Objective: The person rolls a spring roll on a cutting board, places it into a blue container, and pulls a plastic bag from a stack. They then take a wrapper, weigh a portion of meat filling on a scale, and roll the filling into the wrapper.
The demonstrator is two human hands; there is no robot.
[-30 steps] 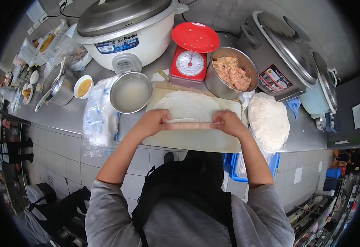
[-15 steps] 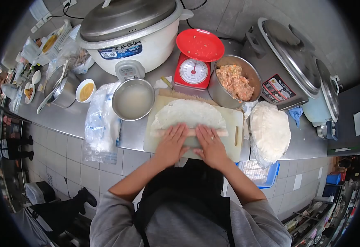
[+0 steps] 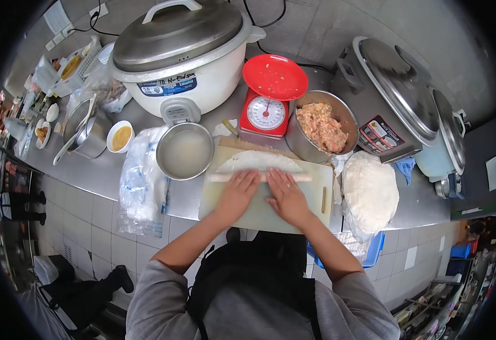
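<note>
- The pale roll [image 3: 301, 177] lies crosswise on the cutting board [image 3: 248, 212], its two ends showing beyond the hands.
- Handling, by appearance: light, soft and pliable, with a thin skin that probably tears or squashes under hard pressure; it is best taken near both ends, or supported along its length with spread fingers.
- The thin wrapper sheet [image 3: 259, 160] lies flat just beyond the roll, its far edge rounded.
- Left hand [image 3: 235, 197] and right hand [image 3: 287, 199]: side by side, palms down, fingers extended over the roll; the grip of each is flat and unclenched, resting on the roll rather than grasping it. The fingertips are somewhat blurred, so the pressure cannot be judged.
- Left of the board: a steel bowl [image 3: 185, 151] of cloudy liquid and, beside it, a plastic-wrapped pack [image 3: 142, 175].
- Right of the board: a rounded stack of pale sheets [image 3: 370, 192], partly in plastic.
- Behind: a red dial scale [image 3: 265, 116] and a steel pot [image 3: 301, 148] of minced filling [image 3: 320, 127].
- Farther back on the steel tabletop [image 3: 421, 198]: a large white rice cooker [image 3: 183, 73].
</note>
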